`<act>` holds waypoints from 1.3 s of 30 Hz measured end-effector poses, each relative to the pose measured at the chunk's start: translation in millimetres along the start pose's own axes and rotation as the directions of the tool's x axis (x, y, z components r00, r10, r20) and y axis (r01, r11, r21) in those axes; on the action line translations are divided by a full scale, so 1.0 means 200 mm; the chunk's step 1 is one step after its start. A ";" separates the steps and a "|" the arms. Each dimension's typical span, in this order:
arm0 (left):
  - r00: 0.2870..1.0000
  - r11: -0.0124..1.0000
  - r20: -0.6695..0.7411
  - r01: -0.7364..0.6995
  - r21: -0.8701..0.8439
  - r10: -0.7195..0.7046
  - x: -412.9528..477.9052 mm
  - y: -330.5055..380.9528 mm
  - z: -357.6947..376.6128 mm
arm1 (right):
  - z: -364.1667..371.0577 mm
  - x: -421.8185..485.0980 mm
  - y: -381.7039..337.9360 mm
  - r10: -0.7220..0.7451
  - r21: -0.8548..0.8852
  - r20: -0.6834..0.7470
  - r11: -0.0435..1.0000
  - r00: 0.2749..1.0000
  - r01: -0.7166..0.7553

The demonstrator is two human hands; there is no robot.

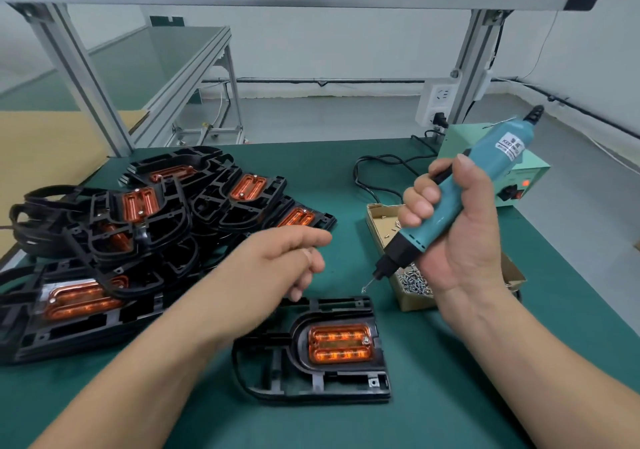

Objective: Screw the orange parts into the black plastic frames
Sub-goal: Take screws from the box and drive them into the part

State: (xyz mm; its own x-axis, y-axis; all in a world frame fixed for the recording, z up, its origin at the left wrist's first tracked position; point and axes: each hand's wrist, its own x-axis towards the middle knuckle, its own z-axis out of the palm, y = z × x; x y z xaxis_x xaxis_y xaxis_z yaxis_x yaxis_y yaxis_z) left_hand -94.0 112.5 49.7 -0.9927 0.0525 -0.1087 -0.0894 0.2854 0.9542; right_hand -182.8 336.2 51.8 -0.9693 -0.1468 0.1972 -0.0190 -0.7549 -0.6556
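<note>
Left of the near black frame (311, 355), a pile of finished frames (138, 220) is lying, glossy ribbed orange parts already screwed in. The near frame's orange part (341, 343) is showing one screw at its right; the other isn't visible. Left hand (277, 268) is hovering above it, fingers loosely curled, holding nothing. Right hand (457, 227) is gripping the teal screwdriver (450, 203), screw on tip, beside the cardboard screw box (412, 296).
</note>
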 end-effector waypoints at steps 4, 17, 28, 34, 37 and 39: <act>0.995 0.922 0.097 0.057 -0.383 -0.022 0.02 0.01 -0.01 | 0.00 0.01 0.00 0.000 0.032 -0.026 0.999 1.000 0.001; 0.978 0.940 0.185 0.149 -0.308 -0.094 0.03 -0.04 0.08 | 0.01 0.01 0.00 0.013 0.034 -0.025 0.999 1.000 -0.012; 0.976 0.953 0.212 0.112 -0.283 -0.052 0.02 -0.04 0.08 | 0.02 -0.01 0.04 0.045 0.024 -0.013 0.999 0.999 -0.045; 0.978 0.955 0.200 0.114 -0.274 -0.059 0.03 -0.04 0.07 | 0.03 -0.02 0.05 0.057 0.034 -0.002 0.998 0.998 -0.056; 0.977 0.938 0.199 0.139 -0.317 -0.078 0.03 -0.04 0.07 | 0.03 -0.02 0.04 0.053 0.030 -0.010 0.998 0.999 -0.053; 0.973 0.930 0.214 0.158 -0.333 -0.089 0.03 -0.04 0.08 | 0.03 -0.01 0.04 0.054 0.031 -0.013 0.998 0.998 -0.053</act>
State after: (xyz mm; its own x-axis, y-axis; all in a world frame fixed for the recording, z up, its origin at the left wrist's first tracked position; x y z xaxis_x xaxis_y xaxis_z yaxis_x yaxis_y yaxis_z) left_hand -97.5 124.8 37.0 -0.9404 0.2303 -0.2501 -0.2669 -0.0448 0.9627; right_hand -178.7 326.9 50.3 -0.9721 -0.1788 0.1520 0.0404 -0.7655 -0.6422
